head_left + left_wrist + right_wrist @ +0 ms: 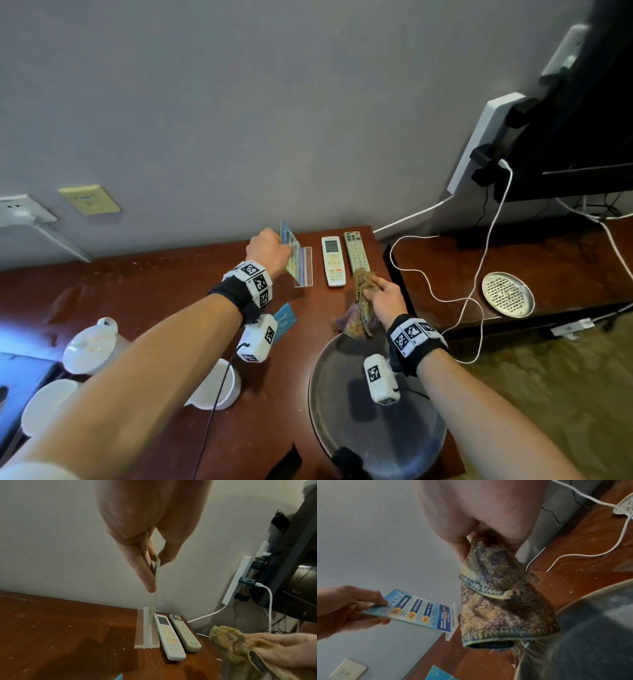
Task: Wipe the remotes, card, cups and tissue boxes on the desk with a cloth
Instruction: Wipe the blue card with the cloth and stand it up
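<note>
My left hand (270,248) pinches the top edge of a blue printed card (291,255) (419,611) that stands in a clear acrylic base (303,270) (145,631) at the back of the brown desk (154,284). The hand's fingers (145,572) hold the card edge-on in the left wrist view. A white remote (333,262) (169,637) and a grey remote (356,251) (184,631) lie side by side right of the base. My right hand (385,296) grips a fuzzy brown and purple cloth (361,305) (494,596) just in front of the grey remote.
A round metal tray (376,411) sits under my right wrist. White cups (219,385) and a lidded white pot (90,346) stand at the left front. A second blue card (286,318) lies flat on the desk. White cables (479,267) and a small metal dish (508,294) lie on the lower shelf at right.
</note>
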